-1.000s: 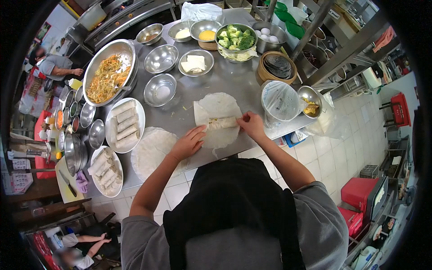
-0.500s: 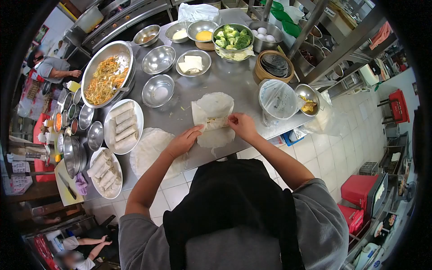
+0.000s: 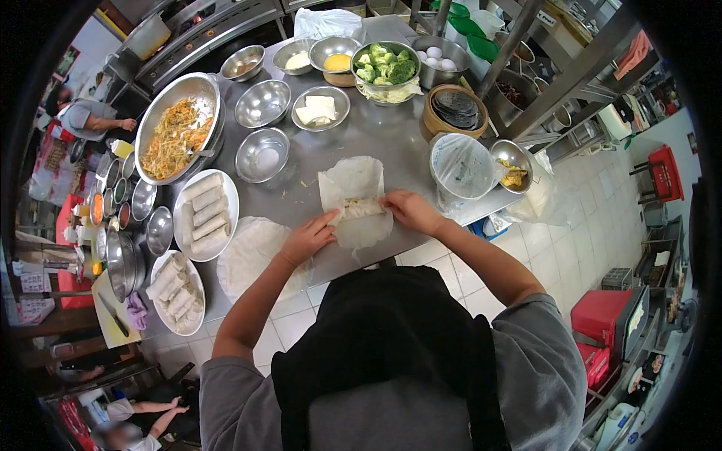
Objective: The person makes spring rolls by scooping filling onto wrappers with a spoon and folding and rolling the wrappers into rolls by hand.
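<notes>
A thin, pale spring roll wrapper (image 3: 351, 179) lies on the steel table with a strip of filling across its middle, partly covered by a fold. My left hand (image 3: 310, 237) pinches the wrapper at the left end of this fold. At the right end, my right hand (image 3: 412, 211) has its bent fingers closed on the edge; its thumb is partly hidden. Beside my left forearm is a flat stack of round wrappers (image 3: 252, 255). Rolled spring rolls (image 3: 207, 210) lie on an oval white plate (image 3: 189, 242), and more rolls (image 3: 174, 289) fill a second plate (image 3: 197, 312).
A large bowl (image 3: 216, 135) holds shredded vegetable filling with a utensil. Metal bowls stand farther back, including one of broccoli (image 3: 387, 64) and one of eggs (image 3: 436, 59). A plastic-covered tub (image 3: 462, 169) sits right, near the table edge. Two other people are at the left.
My right hand has shifted slightly right and turned, its fingers now lying along the roll's right end. More of the filling is covered by the folded wrapper. My left hand stays nearly in place.
</notes>
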A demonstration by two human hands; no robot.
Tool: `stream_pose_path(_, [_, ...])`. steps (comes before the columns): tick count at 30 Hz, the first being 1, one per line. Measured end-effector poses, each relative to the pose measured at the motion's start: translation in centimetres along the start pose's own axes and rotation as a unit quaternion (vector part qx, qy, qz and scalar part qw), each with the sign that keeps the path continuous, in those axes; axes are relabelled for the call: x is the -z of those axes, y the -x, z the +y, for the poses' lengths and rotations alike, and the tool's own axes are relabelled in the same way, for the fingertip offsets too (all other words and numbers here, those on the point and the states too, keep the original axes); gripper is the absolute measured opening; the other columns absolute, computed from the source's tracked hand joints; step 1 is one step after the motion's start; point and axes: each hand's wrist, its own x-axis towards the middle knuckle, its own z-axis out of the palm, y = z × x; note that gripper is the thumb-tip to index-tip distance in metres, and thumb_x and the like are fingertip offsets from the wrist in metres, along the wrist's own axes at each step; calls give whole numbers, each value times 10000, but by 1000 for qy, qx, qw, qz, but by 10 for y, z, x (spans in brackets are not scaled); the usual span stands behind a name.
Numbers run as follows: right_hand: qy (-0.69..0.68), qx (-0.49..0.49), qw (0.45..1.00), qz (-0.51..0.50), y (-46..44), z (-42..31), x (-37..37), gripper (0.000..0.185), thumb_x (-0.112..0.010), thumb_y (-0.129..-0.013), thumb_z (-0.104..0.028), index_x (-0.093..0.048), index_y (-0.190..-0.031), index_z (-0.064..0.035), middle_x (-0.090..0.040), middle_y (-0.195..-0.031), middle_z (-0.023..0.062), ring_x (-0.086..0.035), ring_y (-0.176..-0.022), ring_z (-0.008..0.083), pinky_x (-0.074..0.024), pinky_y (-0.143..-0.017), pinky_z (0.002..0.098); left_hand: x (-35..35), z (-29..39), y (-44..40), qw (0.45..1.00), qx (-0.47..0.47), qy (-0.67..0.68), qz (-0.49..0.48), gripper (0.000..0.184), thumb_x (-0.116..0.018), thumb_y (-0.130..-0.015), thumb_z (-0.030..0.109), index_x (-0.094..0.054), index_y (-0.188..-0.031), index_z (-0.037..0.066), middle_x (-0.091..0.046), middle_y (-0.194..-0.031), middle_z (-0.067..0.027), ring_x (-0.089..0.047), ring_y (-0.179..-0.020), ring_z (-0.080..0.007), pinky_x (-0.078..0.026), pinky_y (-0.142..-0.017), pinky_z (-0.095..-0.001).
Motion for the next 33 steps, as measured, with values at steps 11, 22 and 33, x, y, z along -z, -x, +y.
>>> stream_pose_path(11, [-88,-15,996,-32,-6,16,3,230,-692,-857,-37,-564,-1049,-47,-618,-1097,140,-635,-951,332,-521,-857,403,3,-6,2,998,11,61,-9,216,-680,-893,188,-635,-1064,64,-520,-1457,-95,-630,-1158,-269,-548,-932,-362])
stream_pose_path(22, [23,84,996,21,-6,11,-2,253,-733,-830,-76,-613,-1051,-50,-611,-1160,117,-592,-1077,341,-499,-934,407,-5,1,2,999,29,42,-11,175,-695,-869,222,-624,-951,85,-535,-1441,-77,-576,-1227,-281,-510,-985,-371])
stream_pose_path(33, [72,88,988,-106,6,17,3,621,-719,-863,-140,-483,-1434,-78,-448,-1467,159,-505,-1295,367,-453,-1072,392,0,14,-9,967,174,183,28,170,-596,-925,67,-581,-1092,35,-610,-1350,-107,-575,-1200,-319,-468,-1008,-408])
